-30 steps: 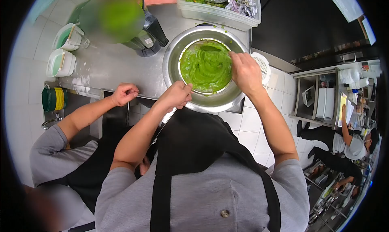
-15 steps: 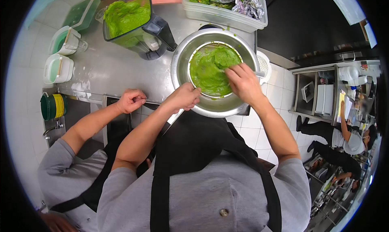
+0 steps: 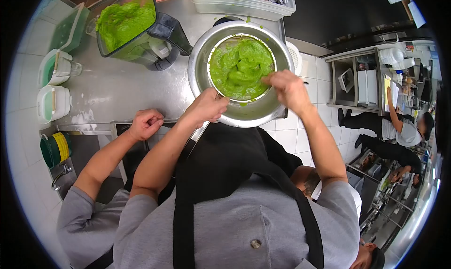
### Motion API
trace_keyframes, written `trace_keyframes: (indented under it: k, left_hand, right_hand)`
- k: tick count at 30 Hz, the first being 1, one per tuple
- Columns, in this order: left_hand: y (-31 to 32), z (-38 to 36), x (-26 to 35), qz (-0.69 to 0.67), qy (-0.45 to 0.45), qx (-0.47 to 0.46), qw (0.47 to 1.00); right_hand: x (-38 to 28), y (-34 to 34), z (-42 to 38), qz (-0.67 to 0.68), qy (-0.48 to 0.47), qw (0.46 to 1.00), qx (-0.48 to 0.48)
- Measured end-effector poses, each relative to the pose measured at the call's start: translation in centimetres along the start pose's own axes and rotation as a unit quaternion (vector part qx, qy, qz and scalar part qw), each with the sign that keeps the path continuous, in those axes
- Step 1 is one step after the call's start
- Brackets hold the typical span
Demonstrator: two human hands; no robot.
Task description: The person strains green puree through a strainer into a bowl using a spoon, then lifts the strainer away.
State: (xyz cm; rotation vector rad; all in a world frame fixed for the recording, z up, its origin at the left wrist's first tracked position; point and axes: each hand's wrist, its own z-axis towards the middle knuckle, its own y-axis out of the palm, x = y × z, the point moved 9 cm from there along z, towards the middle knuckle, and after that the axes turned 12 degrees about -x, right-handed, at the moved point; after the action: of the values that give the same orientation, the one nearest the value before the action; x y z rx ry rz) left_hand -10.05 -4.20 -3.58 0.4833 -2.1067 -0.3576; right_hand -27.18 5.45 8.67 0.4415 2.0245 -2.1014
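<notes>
A round metal strainer point(image 3: 210, 76) filled with thick green puree point(image 3: 242, 69) rests inside a wide steel bowl point(image 3: 196, 57). My left hand point(image 3: 206, 105) is closed around the strainer's handle point(image 3: 199, 133) near the rim, at the bowl's front edge. Over the right side of the strainer, my right hand point(image 3: 287, 88), slightly blurred, grips what looks like a spoon; its head is hidden by the puree and my fingers. Folds and a raised mound mark the puree's surface.
A blender jug point(image 3: 174, 34) with green puree stands left of the bowl on the steel counter point(image 3: 117, 92). Behind is a plastic tub point(image 3: 242, 6) with leaves. A co-worker's hand point(image 3: 146, 124) rests at the counter edge on my left. Another person point(image 3: 305, 179) is close at my right.
My view has shifted, so the bowl and jug appear further left and higher. My right hand has moved the spoon through the puree, reshaping its surface. Another person appears at my right.
</notes>
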Motion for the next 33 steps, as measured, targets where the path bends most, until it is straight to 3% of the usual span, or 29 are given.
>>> trace_keyframes:
  k: [5,10,13,14,19,21,24,27,31,33]
  left_hand:
    - [0.0,-0.2,-0.8,-0.013,0.007,0.053,0.998]
    - [0.1,-0.1,-0.5,-0.011,-0.009,0.063,0.998]
    - [-0.1,-0.2,-0.6,-0.006,-0.009,0.065,0.998]
    - [-0.1,-0.2,-0.6,-0.010,-0.004,0.069,0.998]
    - [-0.6,0.2,-1.0,-0.015,0.001,0.046,0.999]
    - [-0.5,0.2,-0.9,-0.016,0.005,0.037,0.999]
    - [-0.7,-0.1,-0.9,-0.021,-0.015,0.039,0.999]
    - [-0.6,-0.3,-1.2,-0.020,-0.021,0.039,0.999]
    - [-0.7,-0.2,-1.3,-0.024,-0.017,0.017,0.999]
    - [-0.7,-0.2,-1.3,-0.026,-0.011,0.020,0.999]
  right_hand:
    - [3.6,-3.2,1.4,0.024,0.077,0.997,0.010]
    - [-0.6,-1.2,0.8,0.117,0.030,0.990,-0.068]
    - [1.7,0.3,0.9,0.049,0.018,0.998,-0.043]
    - [3.6,-0.4,1.0,0.028,0.069,0.997,-0.029]
    - [4.2,-4.8,0.9,0.018,0.084,0.996,-0.012]
    - [2.4,-4.2,0.4,0.055,-0.017,0.996,-0.073]
    - [4.2,-2.8,1.3,0.058,-0.012,0.992,-0.108]
    - [6.2,-4.7,3.0,-0.011,0.043,0.998,-0.053]
    - [5.1,-6.7,3.6,0.104,0.073,0.992,-0.007]
    - [4.8,-6.5,3.0,0.099,0.081,0.992,0.002]
